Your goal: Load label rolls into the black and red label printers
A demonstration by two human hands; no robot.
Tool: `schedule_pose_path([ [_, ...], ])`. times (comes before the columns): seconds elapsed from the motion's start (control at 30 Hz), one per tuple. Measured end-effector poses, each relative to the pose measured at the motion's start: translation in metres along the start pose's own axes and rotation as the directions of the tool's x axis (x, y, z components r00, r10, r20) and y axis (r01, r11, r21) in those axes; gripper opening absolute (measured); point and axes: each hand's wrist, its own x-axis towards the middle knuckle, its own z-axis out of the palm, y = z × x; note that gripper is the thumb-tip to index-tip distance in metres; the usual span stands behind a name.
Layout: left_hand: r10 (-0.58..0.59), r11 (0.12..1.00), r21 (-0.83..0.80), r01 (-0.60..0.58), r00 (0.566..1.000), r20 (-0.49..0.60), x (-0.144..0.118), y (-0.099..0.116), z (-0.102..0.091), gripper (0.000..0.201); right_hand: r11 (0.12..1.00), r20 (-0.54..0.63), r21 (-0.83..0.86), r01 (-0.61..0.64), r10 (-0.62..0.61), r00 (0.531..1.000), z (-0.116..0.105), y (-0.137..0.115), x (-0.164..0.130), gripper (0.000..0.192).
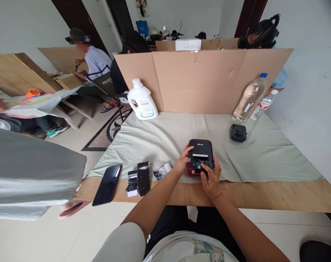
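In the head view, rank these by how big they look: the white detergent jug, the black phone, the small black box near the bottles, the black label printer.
1. White plastic detergent jug, largest.
2. Black smartphone and black-and-red label printer look about alike; the phone lies nearer the camera, so no ranking between them.
3. Small black box, smallest.

Open cloth behind printer

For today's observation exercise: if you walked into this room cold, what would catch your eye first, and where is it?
First, the two hands at the table's near edge: the left hand steadies a small black-and-red device while the right hand presses at its front. Next, the white detergent jug at the far left of the pale green cloth, and the clear water bottle leaning against the cardboard screen at the far right.
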Motion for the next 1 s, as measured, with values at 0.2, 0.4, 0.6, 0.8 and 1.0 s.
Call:
schedule_pose_path([
  [0.2, -0.096, 0.992, -0.072, 0.099, 0.994, 0.043, 0.003, 0.005, 0.002, 0.085, 1.0, -0.004, -0.002, 0.001, -0.001, 1.0, 0.004, 0.004, -0.004, 0.032],
  [0.4, -0.066, 0.997, -0.041, 0.067, 0.998, 0.021, 0.007, 0.015, -0.002, 0.076, 0.998, -0.009, 0.019, 0.057, -0.057, 0.998, 0.001, 0.006, -0.003, 0.046],
  [0.6, 0.134, 0.907, 0.419, -0.041, 0.971, -0.196, 0.013, 0.031, 0.008, 0.037, 0.996, -0.028, 0.072, 0.053, -0.052, 0.998, 0.003, 0.01, -0.003, 0.056],
  [0.8, 0.068, 0.689, 0.706, -0.166, 0.984, 0.166, 0.054, 0.032, 0.028, 0.006, 0.993, -0.068, 0.114, 0.031, -0.023, 0.997, 0.006, 0.013, -0.004, 0.059],
  [1.0, -0.11, 0.636, 0.772, -0.019, 0.987, 0.115, 0.096, 0.007, 0.044, 0.022, 0.988, -0.081, 0.153, 0.024, -0.011, 0.997, 0.008, 0.015, -0.005, 0.055],
])
